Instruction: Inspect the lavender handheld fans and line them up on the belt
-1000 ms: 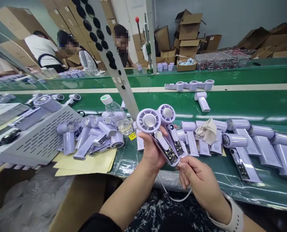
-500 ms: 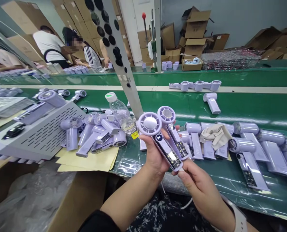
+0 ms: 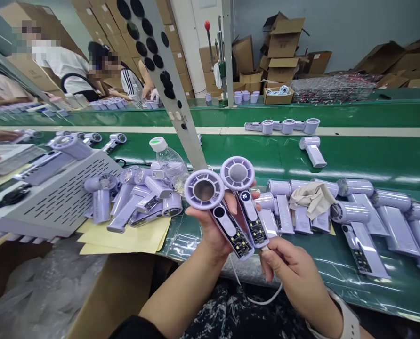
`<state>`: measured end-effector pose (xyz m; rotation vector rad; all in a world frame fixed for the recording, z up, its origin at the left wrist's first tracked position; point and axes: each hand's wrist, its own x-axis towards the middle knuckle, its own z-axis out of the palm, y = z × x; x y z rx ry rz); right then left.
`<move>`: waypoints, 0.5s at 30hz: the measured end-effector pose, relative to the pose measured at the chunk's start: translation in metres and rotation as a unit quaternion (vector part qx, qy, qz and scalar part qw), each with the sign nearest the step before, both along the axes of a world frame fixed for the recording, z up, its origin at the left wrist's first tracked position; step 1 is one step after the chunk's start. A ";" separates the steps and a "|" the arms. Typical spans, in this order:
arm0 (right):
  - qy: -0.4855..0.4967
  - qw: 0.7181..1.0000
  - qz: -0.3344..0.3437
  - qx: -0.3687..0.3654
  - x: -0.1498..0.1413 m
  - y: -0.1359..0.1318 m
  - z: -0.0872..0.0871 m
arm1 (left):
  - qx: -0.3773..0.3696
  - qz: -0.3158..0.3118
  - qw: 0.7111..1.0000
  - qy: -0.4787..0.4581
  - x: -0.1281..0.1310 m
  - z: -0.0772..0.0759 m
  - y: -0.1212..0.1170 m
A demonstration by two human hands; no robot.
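Note:
Two lilac handheld fans lie side by side in my left hand (image 3: 213, 235), whose fingers wrap round them from behind. On the nearer fan (image 3: 224, 225) the small round display is dark, and its lower handle shows a bare circuit board. The other fan (image 3: 246, 202) has a lit display and an exposed board too. My right hand (image 3: 294, 266) pinches the end of a white cable (image 3: 271, 297) at the foot of this second fan. The plug itself is mostly covered by my fingers. The cable loops down over my lap.
Lilac fans lie in a heap (image 3: 139, 193) on yellow paper (image 3: 125, 241) and in a row (image 3: 361, 214) at right, with a cloth (image 3: 312, 200) on top. A water bottle (image 3: 169, 162), a slotted metal box (image 3: 76, 195) and a post (image 3: 181, 117) stand nearby. People work across the line.
My right hand has shifted the cable end from the nearer fan to the other one. The nearer fan's display has gone dark; the other's is lit. Both fans have tilted apart slightly.

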<state>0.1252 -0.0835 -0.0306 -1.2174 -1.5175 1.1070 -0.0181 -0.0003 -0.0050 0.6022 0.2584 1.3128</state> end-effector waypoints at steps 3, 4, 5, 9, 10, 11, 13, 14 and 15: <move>0.026 0.999 -0.032 -0.016 -0.003 -0.002 -0.005 | 0.019 -0.001 1.000 0.005 0.003 -0.003 0.000; 0.048 0.997 -0.052 -0.029 -0.005 -0.004 -0.007 | 0.027 -0.006 1.000 -0.001 0.004 -0.004 0.000; 0.076 0.994 -0.070 -0.046 -0.007 -0.005 -0.008 | 0.035 -0.011 0.999 -0.007 0.005 -0.006 0.000; 0.156 0.980 -0.064 -0.104 -0.011 -0.008 -0.013 | 0.056 -0.020 0.998 -0.007 0.010 -0.012 0.000; 0.159 0.980 -0.058 -0.109 -0.010 -0.007 -0.014 | 0.057 -0.022 0.998 -0.006 0.011 -0.013 0.000; 0.161 0.979 -0.056 -0.110 -0.009 -0.006 -0.015 | 0.057 -0.026 0.998 -0.004 0.011 -0.014 0.000; 0.167 0.978 -0.059 -0.109 -0.007 -0.003 -0.018 | 0.054 -0.030 0.998 0.002 0.012 -0.016 -0.001; 0.167 0.979 -0.056 -0.107 -0.006 -0.002 -0.019 | 0.052 -0.031 0.998 0.010 0.012 -0.016 -0.001; 0.160 0.980 -0.054 -0.103 -0.006 -0.002 -0.021 | 0.054 -0.029 0.998 0.023 0.012 -0.017 -0.001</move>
